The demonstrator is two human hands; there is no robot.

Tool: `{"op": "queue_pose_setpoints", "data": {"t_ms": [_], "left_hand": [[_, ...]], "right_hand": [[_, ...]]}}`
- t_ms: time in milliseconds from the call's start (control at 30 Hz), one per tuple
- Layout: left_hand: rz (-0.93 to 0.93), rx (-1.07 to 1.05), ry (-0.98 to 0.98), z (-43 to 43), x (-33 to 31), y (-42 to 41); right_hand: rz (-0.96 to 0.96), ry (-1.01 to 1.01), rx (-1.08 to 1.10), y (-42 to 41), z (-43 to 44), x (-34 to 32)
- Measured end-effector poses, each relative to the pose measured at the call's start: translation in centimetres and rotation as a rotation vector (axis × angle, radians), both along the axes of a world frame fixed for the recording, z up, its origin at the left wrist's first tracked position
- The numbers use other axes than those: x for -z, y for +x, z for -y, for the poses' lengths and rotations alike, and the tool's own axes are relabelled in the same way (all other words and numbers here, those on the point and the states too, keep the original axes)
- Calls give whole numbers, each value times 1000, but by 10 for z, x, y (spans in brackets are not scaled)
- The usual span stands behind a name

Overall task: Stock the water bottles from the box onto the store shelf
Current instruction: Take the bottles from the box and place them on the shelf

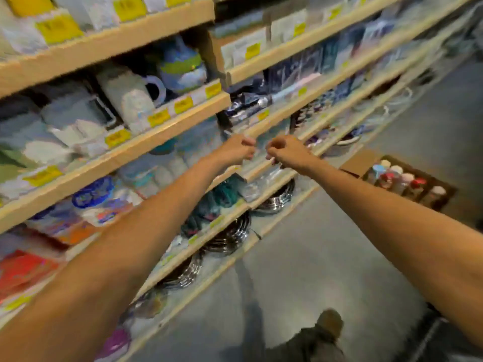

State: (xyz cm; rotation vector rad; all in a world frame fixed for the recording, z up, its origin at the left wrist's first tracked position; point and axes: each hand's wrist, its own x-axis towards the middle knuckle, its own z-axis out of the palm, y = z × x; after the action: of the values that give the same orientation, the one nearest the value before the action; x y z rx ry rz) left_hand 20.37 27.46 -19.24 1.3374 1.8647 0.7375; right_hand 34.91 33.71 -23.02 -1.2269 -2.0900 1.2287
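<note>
A brown cardboard box (444, 197) stands on the floor at the right, against the foot of the store shelf (271, 178). It holds several water bottles (403, 180) with white, red and blue caps. Both my arms reach forward to the shelf's middle level, left of the box. My left hand (236, 150) and my right hand (286, 152) are close together at the shelf edge with curled fingers. I see nothing held in either hand, and the picture is blurred there.
The wooden shelves carry white jugs (128, 100), packaged goods, yellow price tags (117, 137) and stacked metal trays (230, 239) on the lowest level. Grey floor (326, 257) stretches along the aisle. My shoe (330, 322) is at the bottom.
</note>
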Motion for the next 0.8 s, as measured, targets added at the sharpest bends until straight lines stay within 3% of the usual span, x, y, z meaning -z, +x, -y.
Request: {"op": "queue_pose_setpoints", "data": {"t_ms": [200,400,800], "left_hand": [[48,132,-210,-126,87,142],[77,258,-324,-219,119,255],[66,524,-373,-407,164,398]], "right_hand": [[199,-182,109,167,-100,83],[212,-304,319,296,-170,106],[159,-364,625,430,-301,148]]}}
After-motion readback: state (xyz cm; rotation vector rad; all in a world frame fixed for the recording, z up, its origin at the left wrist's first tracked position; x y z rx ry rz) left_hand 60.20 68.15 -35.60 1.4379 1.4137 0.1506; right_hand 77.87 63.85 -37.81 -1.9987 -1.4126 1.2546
